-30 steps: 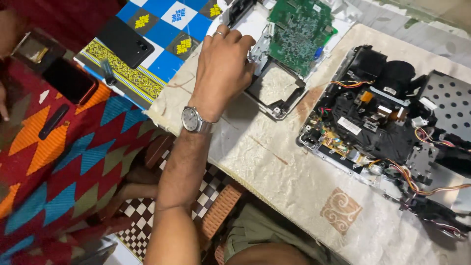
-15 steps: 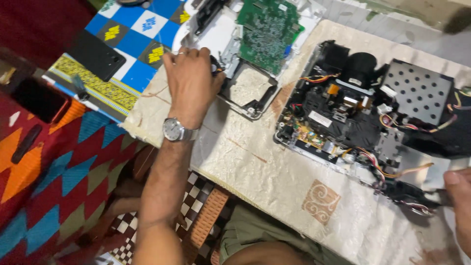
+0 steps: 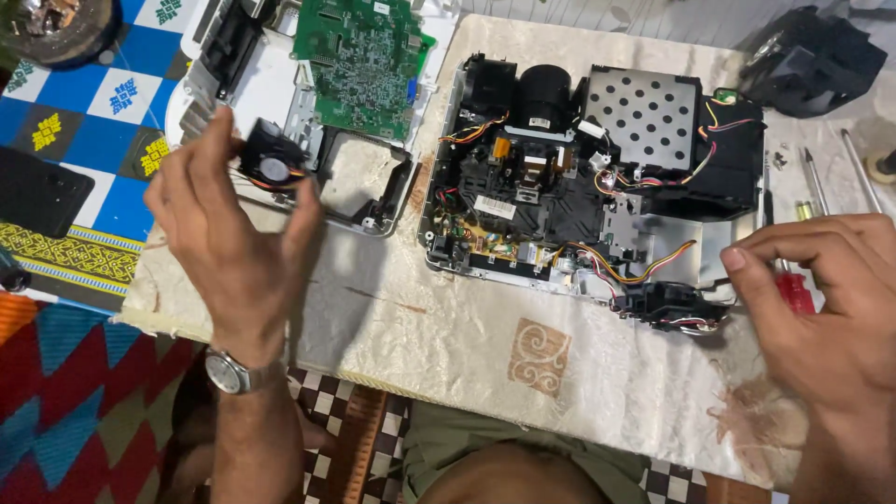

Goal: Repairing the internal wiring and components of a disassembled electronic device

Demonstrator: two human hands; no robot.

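Small black fan (image 3: 272, 163), round hub facing us, sits pinched between the thumb and fingertips of our left hand (image 3: 233, 247), lifted above the worktop (image 3: 448, 327) at about ten o'clock from the middle of the view. Thin red and black leads trail from it toward three o'clock, and its flat face tilts up toward us; we cannot tell a long axis on so square a part.

Just past the fan, toward one o'clock, lies the white housing shell (image 3: 280, 84) with the green circuit board (image 3: 362, 61) resting on it and a cut-out opening (image 3: 359, 182) right beside our fingers. At three o'clock from the fan stands the opened chassis (image 3: 579, 177), crowded with black modules, a perforated metal plate (image 3: 644, 112) and coloured wire bundles; it blocks any move straight to the right.

Our right hand (image 3: 821, 308) is curled at the four o'clock edge, fingers closed on a red-handled screwdriver (image 3: 795, 289), touching a small black part (image 3: 672, 306) at the chassis corner. More screwdrivers (image 3: 840, 173) lie near two o'clock.

Open cloth runs along the near edge, from six to seven o'clock, between chassis and worktop rim.
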